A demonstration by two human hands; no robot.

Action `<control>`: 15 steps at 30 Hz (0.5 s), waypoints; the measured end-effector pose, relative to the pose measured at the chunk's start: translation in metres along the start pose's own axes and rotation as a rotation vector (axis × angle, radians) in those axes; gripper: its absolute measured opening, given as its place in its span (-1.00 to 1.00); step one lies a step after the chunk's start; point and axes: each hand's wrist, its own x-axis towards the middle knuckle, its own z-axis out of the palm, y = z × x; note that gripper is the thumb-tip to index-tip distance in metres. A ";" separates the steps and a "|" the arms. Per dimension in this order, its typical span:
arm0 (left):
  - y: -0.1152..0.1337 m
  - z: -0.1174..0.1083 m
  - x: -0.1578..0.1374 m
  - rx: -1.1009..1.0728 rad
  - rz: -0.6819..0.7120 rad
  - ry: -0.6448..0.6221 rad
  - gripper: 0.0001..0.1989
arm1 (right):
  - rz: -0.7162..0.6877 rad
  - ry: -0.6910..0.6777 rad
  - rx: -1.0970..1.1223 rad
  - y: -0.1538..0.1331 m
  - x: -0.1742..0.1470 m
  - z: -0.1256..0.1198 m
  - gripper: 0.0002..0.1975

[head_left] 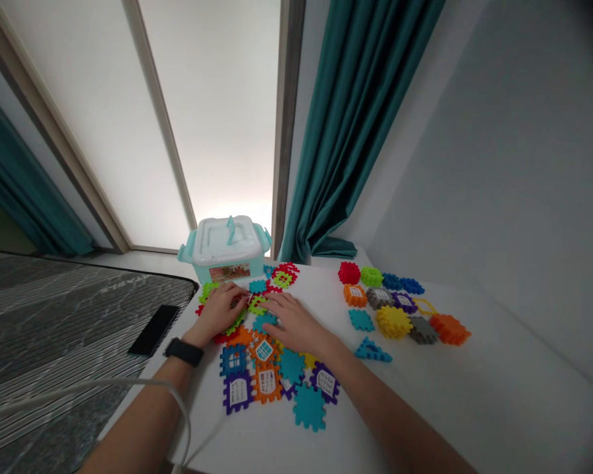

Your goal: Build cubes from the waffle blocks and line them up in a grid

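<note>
My left hand [221, 309] is bent over the upper left of the pile of toothed plastic building blocks, thumb and forefinger brought close together. What lies between those fingertips is too small to make out. Under that palm a green block [236, 322] shows in part. My right hand [294, 321] rests with fingers stretched out over the pile, nearest a green window block [257, 304] and a light blue block [265, 322]. Closer to me lie an orange block with a blue window [264, 351], a dark blue window block [233, 360] and a purple block [238, 392].
Stacks of same-coloured blocks, such as yellow [394, 322] and orange [451, 329], stand on the right of the white table [375, 415]. A lidded tub [227, 243] stands at the back. Left are a black phone [154, 329] and a white cable [103, 382].
</note>
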 end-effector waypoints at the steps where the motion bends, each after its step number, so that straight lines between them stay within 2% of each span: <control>1: 0.001 0.002 0.000 -0.001 0.003 -0.003 -0.76 | 0.001 -0.018 -0.010 -0.001 0.001 0.003 -0.56; 5: 0.009 0.008 0.000 -0.011 0.033 -0.018 -0.78 | 0.023 -0.059 -0.035 0.003 -0.006 0.008 -0.54; 15: 0.043 0.017 -0.005 -0.097 0.133 -0.075 -0.80 | 0.105 -0.017 -0.081 0.027 -0.042 -0.001 -0.57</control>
